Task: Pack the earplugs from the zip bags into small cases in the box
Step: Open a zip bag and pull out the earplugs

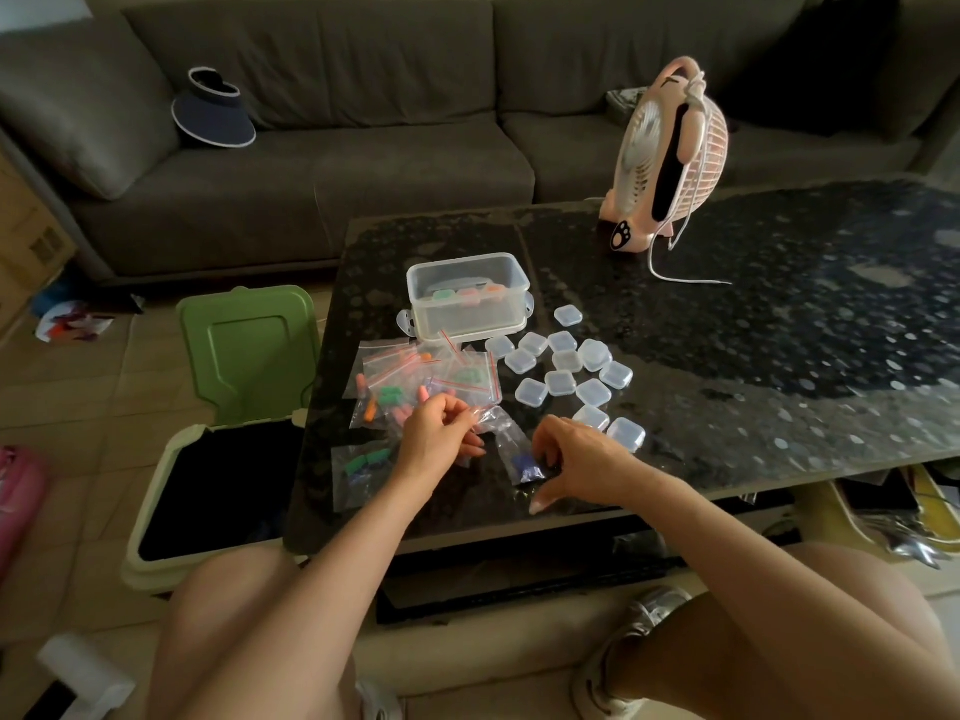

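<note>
Together, left hand (436, 433) and right hand (582, 459) pinch one bag (506, 434) (blue-filled).

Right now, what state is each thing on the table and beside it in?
Box, open on top, a few filled cases inside.
Small cases, lids shut, loose beside the box.
Zip bags, piled, earplugs inside.
Held bag, blue earplugs inside, pinched by left hand and right hand.
Bin, lid up.
Fan, upright; running or not, cannot tell.
</note>
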A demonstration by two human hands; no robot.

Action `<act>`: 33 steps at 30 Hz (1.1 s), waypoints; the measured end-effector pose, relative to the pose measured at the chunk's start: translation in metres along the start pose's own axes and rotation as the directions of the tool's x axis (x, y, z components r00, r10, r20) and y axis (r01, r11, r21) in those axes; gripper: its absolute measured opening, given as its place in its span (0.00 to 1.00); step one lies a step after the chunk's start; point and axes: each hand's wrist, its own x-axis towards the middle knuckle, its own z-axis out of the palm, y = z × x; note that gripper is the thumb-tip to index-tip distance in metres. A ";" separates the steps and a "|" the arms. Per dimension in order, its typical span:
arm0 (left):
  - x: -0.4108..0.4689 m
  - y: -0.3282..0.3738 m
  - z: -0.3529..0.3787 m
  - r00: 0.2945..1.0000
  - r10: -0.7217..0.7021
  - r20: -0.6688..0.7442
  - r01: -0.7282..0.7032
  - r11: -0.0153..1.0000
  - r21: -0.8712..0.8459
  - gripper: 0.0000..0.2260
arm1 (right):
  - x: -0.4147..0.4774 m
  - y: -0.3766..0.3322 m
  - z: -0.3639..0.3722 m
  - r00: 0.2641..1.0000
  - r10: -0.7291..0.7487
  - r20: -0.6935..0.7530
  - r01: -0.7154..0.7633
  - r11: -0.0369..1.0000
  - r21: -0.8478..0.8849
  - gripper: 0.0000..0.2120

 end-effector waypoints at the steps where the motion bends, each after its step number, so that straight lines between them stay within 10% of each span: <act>1: 0.000 0.002 0.000 1.000 -0.020 0.012 0.020 0.998 -0.065 0.05 | 0.000 -0.001 0.004 1.000 -0.011 -0.026 0.010 0.999 -0.036 0.28; 10: 0.002 0.006 -0.006 0.986 -0.161 0.043 0.167 0.941 -0.293 0.05 | 0.009 0.007 0.005 0.925 -0.066 -0.374 0.064 0.998 -0.017 0.07; 27: 0.002 0.018 0.010 0.971 -0.237 0.035 0.237 0.971 0.008 0.30 | 0.003 0.003 -0.035 0.808 0.105 -0.580 0.114 0.937 0.329 0.04; 33: 0.004 0.023 0.011 0.968 -0.250 0.039 0.250 0.968 -0.015 0.03 | 0.005 0.003 -0.038 0.806 0.108 -0.582 0.117 0.935 0.336 0.02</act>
